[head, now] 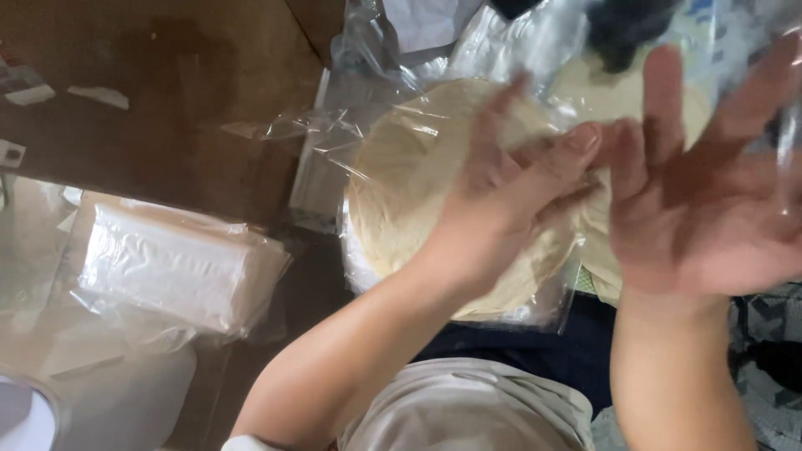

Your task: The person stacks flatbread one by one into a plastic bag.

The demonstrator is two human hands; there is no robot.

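The left hand [510, 179] lay fingers-down on a round pale flatbread [418, 175], thumb stretched toward the right hand [710, 200], seemingly pinning it in its clear plastic bag [368, 125]; whether it gripped anything I could not tell. The right hand was spread wide, palm up, empty, raised beside a second flatbread [585, 92]. Both forearms reached out from the body. Farther left on the brown tabletop [167, 100] sat a wrapped white block [167, 267].
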